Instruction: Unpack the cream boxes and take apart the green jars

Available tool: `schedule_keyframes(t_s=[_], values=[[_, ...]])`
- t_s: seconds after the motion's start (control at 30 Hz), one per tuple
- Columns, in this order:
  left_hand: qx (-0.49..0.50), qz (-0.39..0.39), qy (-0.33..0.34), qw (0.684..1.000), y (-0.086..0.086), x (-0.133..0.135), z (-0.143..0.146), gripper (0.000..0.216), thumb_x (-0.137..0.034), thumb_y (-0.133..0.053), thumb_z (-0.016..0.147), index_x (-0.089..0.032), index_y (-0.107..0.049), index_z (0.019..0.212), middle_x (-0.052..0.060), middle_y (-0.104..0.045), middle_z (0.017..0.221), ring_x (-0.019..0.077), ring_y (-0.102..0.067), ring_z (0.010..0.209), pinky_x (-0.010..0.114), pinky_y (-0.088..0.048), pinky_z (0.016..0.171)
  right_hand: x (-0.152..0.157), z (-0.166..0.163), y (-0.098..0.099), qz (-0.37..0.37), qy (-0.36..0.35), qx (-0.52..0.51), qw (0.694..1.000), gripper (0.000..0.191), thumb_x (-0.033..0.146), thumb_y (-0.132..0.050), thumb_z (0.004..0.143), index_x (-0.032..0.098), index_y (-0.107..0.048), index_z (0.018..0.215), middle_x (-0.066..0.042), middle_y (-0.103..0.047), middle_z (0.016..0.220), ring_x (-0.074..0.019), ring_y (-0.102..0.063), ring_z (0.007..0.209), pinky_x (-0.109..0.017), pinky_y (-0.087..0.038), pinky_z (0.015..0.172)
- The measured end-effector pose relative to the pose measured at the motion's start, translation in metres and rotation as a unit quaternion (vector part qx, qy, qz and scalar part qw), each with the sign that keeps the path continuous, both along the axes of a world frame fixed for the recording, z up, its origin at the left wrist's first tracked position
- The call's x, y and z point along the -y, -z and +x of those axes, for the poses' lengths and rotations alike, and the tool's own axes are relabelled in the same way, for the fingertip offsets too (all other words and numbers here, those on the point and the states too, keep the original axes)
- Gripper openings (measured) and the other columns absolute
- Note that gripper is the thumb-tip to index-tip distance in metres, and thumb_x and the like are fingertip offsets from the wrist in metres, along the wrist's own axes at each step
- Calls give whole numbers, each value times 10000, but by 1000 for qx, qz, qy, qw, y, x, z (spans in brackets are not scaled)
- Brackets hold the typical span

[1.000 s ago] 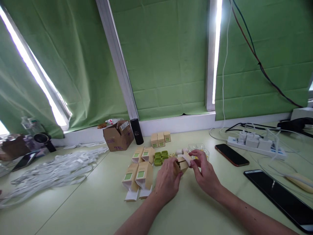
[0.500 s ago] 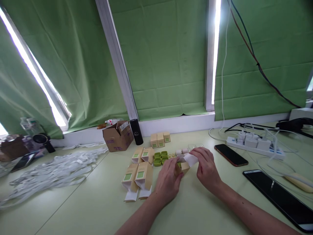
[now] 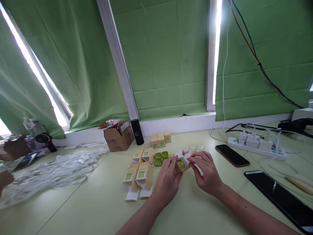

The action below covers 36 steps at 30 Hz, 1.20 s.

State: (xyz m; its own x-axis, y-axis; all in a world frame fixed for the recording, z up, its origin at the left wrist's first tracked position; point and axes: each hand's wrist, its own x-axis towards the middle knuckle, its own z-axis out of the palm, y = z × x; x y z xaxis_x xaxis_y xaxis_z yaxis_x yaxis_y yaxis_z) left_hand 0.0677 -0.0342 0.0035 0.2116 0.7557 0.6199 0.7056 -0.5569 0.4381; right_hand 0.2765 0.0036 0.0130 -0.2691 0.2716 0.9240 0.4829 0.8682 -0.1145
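My left hand (image 3: 168, 178) is wrapped around a small tan cardboard box (image 3: 185, 168) with white inner sides. The box is tipped with its opening toward me, and a green piece (image 3: 180, 165) shows inside. My right hand (image 3: 205, 171) is closed at the box's right edge, its fingertips on a white flap. Left of my hands sit several small green square cups (image 3: 158, 161). Several open tan boxes (image 3: 144, 174) with green labels and white flaps lie beyond them. Clear cups (image 3: 200, 147) stand just behind my right hand, partly hidden.
Small closed boxes (image 3: 160, 139) stand near the wall, beside a black cylinder (image 3: 137, 132) and a brown carton (image 3: 119, 137). White straps (image 3: 56, 173) cover the left side, where another person's hand (image 3: 5, 179) shows. Phones (image 3: 232, 155) and a power strip (image 3: 256, 147) lie right.
My right fingers have lowered the white flap and moved in at the box's edge. The green piece inside shows more. Another person's hand has appeared at far left.
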Motion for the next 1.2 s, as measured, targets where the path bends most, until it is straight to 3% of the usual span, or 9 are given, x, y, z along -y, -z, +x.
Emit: schedule_keyframes(t_s=[0.13, 0.37, 0.6, 0.73, 0.9, 1.07, 1.2], values=[[2, 13, -11, 1000, 2, -1, -1, 749, -97, -651, 903, -265, -379, 1580, 131, -585, 1415, 306, -538, 1334, 555, -484, 1133, 2, -2, 2, 11, 2, -2, 1000, 280, 68, -602, 897, 210, -693, 1121, -53, -736, 861, -258, -665, 907, -439, -447, 894], [-64, 61, -24, 996, 2, 1, -2, 751, -75, -624, 914, -241, -349, 1592, 145, -588, 1380, 306, -557, 1299, 530, -529, 1093, 5, -8, 7, -42, 31, 38, 998, 197, 120, -554, 991, 184, -735, 1036, -60, -743, 820, -227, -634, 841, -385, -404, 805], [-182, 143, -44, 972, -5, 8, 7, 633, -144, -559, 1002, -178, -338, 1594, 165, -626, 1334, 290, -583, 1255, 428, -604, 964, 5, -16, 9, -198, 49, 18, 979, 59, 256, -665, 948, 224, -709, 924, -45, -733, 829, -262, -615, 847, -385, -409, 793], [-231, 170, -56, 956, -7, 10, 9, 605, -144, -524, 1014, -169, -346, 1592, 163, -644, 1311, 287, -614, 1202, 396, -616, 886, 5, -21, 11, -254, 28, -17, 967, 120, 248, -633, 951, 235, -668, 837, -50, -717, 868, -269, -621, 877, -402, -444, 826], [-219, 176, -68, 957, -11, 11, 9, 552, -153, -528, 1021, -156, -399, 1558, 159, -647, 1309, 285, -608, 1208, 397, -599, 928, 5, -21, 9, -304, -17, -96, 948, 175, 328, -591, 973, 244, -614, 821, -70, -722, 999, -270, -659, 956, -386, -508, 812], [-198, 168, -82, 962, -12, 10, 6, 571, -141, -571, 993, -162, -418, 1543, 153, -645, 1322, 296, -590, 1230, 428, -592, 971, 7, -22, 10, -385, -98, -184, 899, 289, 500, -575, 993, 237, -632, 888, -102, -725, 1127, -259, -692, 989, -382, -566, 825], [-184, 157, -92, 966, -10, 9, 5, 644, -146, -603, 971, -187, -380, 1574, 153, -634, 1340, 305, -581, 1251, 449, -596, 978, 4, -22, 13, -414, -124, -246, 868, 388, 611, -620, 953, 226, -620, 905, -121, -733, 1096, -235, -689, 876, -373, -568, 774]])
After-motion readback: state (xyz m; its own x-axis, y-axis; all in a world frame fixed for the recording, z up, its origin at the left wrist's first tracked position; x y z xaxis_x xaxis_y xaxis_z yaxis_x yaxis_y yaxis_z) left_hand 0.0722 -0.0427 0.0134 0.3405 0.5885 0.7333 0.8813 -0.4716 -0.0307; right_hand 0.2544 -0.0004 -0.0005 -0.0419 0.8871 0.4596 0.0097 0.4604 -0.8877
